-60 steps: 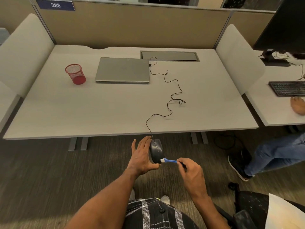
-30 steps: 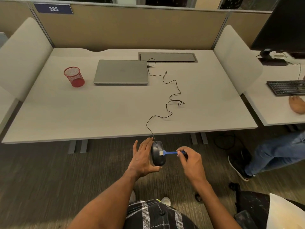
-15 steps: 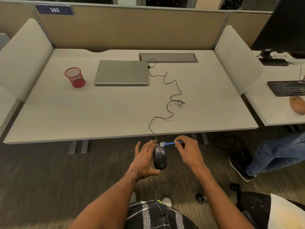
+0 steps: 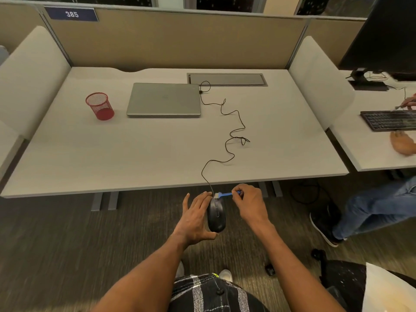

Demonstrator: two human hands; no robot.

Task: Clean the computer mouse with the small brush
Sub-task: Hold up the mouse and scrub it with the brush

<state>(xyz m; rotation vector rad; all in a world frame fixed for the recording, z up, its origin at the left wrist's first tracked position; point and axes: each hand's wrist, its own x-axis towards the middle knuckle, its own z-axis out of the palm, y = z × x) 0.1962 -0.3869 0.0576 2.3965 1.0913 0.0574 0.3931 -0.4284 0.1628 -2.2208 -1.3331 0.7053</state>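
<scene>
A black wired computer mouse (image 4: 216,215) is held in the air just in front of the desk edge, top side facing me. My left hand (image 4: 195,218) grips it from the left, thumb under its near end. My right hand (image 4: 250,203) pinches the blue handle of a small brush (image 4: 226,195). The brush's pale bristle head rests on the far end of the mouse, near where the cable comes out. The black cable (image 4: 231,136) runs in loops across the desk toward the laptop.
On the grey desk (image 4: 139,154) lie a closed silver laptop (image 4: 163,99) and a red mesh cup (image 4: 100,106). Another person sits at the right with a hand (image 4: 403,143) by a keyboard (image 4: 390,120). Carpet lies below my hands.
The brush moved from the middle right side of the mouse up to its far end by the cable. My right hand rose with it. The left hand keeps its hold.
</scene>
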